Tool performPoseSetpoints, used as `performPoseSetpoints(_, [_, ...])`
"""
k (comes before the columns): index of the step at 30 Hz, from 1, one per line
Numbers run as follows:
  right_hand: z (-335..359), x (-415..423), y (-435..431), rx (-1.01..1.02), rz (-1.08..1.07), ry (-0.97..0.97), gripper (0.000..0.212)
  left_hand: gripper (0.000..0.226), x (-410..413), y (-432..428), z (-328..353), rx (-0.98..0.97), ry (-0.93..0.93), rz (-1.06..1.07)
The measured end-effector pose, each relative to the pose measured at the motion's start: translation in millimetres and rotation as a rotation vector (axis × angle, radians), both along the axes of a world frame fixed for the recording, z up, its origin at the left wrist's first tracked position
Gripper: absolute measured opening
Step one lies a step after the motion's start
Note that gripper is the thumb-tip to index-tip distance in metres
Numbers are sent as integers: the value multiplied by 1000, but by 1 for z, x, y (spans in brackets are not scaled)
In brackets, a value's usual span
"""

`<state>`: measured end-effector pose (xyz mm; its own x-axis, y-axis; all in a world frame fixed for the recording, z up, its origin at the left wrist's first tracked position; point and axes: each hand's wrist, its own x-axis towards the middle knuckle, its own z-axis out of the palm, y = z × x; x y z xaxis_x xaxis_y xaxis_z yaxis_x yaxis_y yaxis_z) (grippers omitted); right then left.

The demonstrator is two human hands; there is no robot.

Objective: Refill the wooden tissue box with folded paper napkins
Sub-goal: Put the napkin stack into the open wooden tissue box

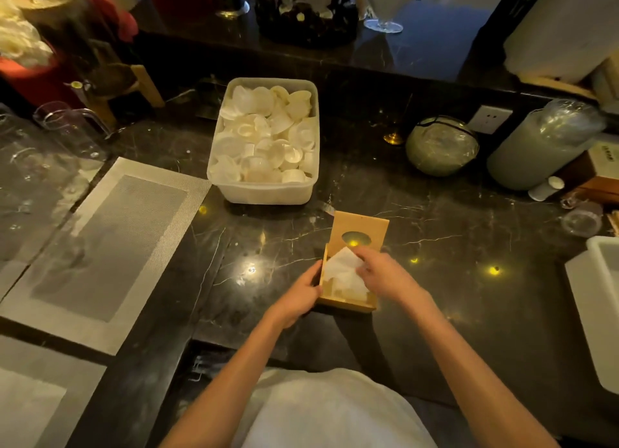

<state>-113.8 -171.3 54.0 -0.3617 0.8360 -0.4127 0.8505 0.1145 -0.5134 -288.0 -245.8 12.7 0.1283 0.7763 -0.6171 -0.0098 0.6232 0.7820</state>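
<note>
A small wooden tissue box point(345, 302) stands on the dark marble counter, just in front of me. Its lid point(361, 228), with an oval hole, is slid back toward the far side, leaving the box open. White folded paper napkins point(343, 273) lie inside. My left hand point(299, 296) grips the box's left wall. My right hand point(382, 273) rests on the napkins from the right, fingers pressing on them.
A plastic tub point(264, 193) of white dishes stands beyond the box. Grey placemats point(100, 246) lie to the left, with glassware point(67, 126) behind them. At the right are a round glass vase point(442, 146), a tall jar point(542, 146) and a white container point(596, 300).
</note>
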Motion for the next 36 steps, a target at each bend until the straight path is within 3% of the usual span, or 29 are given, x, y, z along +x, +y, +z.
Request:
performPoseSetpoints(3, [-5, -23, 4, 54, 149, -270, 49, 52, 3, -1, -1, 18, 20, 2])
performPoseSetpoints(8, [-15, -41, 12, -9, 251, -445, 39, 50, 4, 0, 0, 36, 53, -28])
performPoseSetpoints(19, [-47, -50, 6, -224, 242, -473, 47, 67, 2, 2, -7, 29, 124, -91])
performPoseSetpoints(26, [-58, -46, -1, -113, 229, -463, 47, 68, 0, 2, -7, 28, 152, -94])
performPoseSetpoints(32, [-61, -48, 4, -177, 209, -430, 56, 70, -6, 7, -12, 28, 175, -140])
performPoseSetpoints(36, [-63, -48, 2, -133, 185, -421, 49, 71, -8, 8, -15, 36, 191, -166])
